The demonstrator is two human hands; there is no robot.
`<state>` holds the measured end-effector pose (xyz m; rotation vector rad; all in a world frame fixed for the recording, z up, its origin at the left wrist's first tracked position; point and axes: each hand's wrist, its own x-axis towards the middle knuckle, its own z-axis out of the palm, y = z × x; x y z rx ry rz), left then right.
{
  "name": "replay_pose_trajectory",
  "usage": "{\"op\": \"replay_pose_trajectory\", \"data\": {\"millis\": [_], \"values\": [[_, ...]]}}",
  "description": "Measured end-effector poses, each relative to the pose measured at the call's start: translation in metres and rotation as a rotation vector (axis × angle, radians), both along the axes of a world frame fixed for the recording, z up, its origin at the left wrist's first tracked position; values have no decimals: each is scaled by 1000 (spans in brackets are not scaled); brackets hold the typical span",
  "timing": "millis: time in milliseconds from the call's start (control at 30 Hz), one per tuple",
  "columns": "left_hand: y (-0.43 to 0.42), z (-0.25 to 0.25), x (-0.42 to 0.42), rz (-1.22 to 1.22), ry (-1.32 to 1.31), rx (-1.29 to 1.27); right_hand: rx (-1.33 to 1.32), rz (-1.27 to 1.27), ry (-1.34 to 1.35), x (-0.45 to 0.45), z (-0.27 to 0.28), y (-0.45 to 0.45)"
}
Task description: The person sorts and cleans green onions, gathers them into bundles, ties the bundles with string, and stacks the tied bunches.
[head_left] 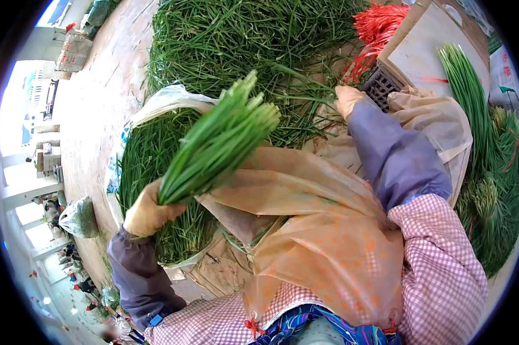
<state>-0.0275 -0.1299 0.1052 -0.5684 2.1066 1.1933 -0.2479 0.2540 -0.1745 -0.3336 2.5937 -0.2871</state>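
My left hand (152,211), in a tan glove, grips a thick bunch of green chives (213,141). Their pale cut ends point up and away from me. Below that bunch sits an open plastic bag (182,102) packed with more chives (147,152). On the far side, my gloved right hand (348,102) is closed at the edge of a large loose pile of chives (248,46), with a few stalks running into its fingers. The fingertips are partly hidden from me.
Red plastic ties (380,29) lie beside a dark plastic crate (380,86) with a pale board (435,49) above it. Chives (469,95) rest on the board, and tied bundles (492,201) lie at right. A filled bag (79,218) and people are further left.
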Motion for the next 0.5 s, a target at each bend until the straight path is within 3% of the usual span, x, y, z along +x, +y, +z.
{"op": "replay_pose_trajectory", "data": {"millis": [67, 133, 167, 233, 267, 333, 367, 400, 500], "values": [[12, 16, -16, -80, 175, -217, -111, -96, 463, 29, 15, -23], [13, 17, -17, -161, 361, -512, -1045, -141, -38, 37, -3, -55], [22, 19, -16, -204, 463, -654, -1224, -261, -663, 41, -16, -80], [39, 22, -11, -350, 602, -958, -1436, -474, -1419, 66, 0, -117], [45, 18, -3, -446, 585, -1015, -1540, -581, -1531, 88, 19, -126], [50, -14, 29, -508, 701, -1043, -1763, -702, -1678, 104, 7, -144], [65, -21, 45, -506, 502, -1037, -1875, -775, -1753, 114, 3, -154], [80, -28, 61, -505, 304, -1022, -1955, -779, -1804, 119, 1, -158], [97, -72, 122, -553, 316, -951, -2100, -622, -1948, 122, 10, -155]]}}
